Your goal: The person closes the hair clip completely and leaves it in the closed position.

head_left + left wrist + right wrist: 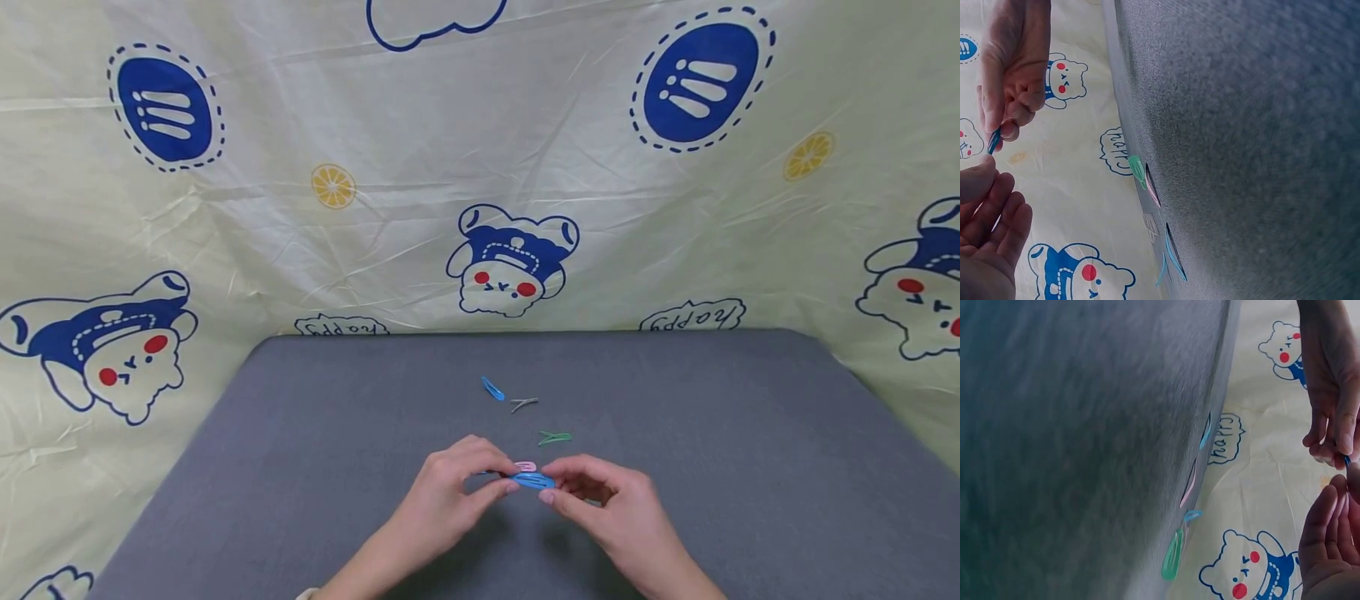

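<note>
Between both hands, just above the table, is a blue snap hair clip (534, 481). My left hand (459, 486) pinches its left end with thumb and fingers. The thumb and index finger of my right hand (611, 498) pinch its right end. The left wrist view shows the same blue clip (994, 141) side-on, mostly covered by fingertips. Right behind it on the table lies a pink hair clip (527, 467). Another blue clip (483, 472) is partly hidden by my left hand.
Farther back on the grey table (337, 417) lie a green hair clip (555, 437), a grey clip (524, 403) and a blue clip (492, 388). Something green shows under my right hand. A printed cloth (412, 250) hangs behind the table's far edge.
</note>
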A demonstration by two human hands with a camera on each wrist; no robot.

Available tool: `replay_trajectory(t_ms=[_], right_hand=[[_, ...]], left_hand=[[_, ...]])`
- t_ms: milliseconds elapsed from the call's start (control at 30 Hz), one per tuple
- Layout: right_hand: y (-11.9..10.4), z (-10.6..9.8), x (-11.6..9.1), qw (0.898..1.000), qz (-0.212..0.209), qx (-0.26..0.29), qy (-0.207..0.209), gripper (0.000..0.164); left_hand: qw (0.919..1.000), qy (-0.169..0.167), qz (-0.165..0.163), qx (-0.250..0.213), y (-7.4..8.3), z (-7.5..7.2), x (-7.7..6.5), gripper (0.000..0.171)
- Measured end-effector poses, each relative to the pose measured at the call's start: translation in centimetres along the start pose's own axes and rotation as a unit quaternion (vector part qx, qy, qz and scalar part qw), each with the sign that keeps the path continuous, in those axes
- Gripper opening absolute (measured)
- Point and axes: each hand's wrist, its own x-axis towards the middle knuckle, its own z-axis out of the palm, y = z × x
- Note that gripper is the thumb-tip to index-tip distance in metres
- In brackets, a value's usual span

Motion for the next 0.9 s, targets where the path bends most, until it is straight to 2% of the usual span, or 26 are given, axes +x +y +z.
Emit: replay_trajectory(t_ms=[100,233,333,667,900], right_hand=[[0.1,0.0,0.1,0.998,-0.044,-0.043,0.001,0.018],[0.4,-0.2,0.3,0.989,-0.119,-0.091,0.004,0.02],[0.7,-0.3,0.6,0.983,-0.144,-0.11,0.007,0.02],[1.2,-1.9,2.1,0.982,-0.124,-0.137,-0.028,0.015],[1.9,-2.8,3.0,0.982,-0.095,-0.152,-0.057,0.012]], left_hand=[[1.0,-0.007,0.001,0.001,-0.1,0.0,0.0,0.014],[0.9997,-0.022,-0.001,0.004,-0.2,-0.1,0.2,0.015],[0.9994,-0.034,-0.009,0.006,-0.4,-0.1,0.5,0.015],[0.9923,-0.069,-0.102,0.017,-1.2,0.5,2.0,0.008],[0.9792,-0.122,-0.161,-0.012,-2.2,0.9,3.3,0.005]])
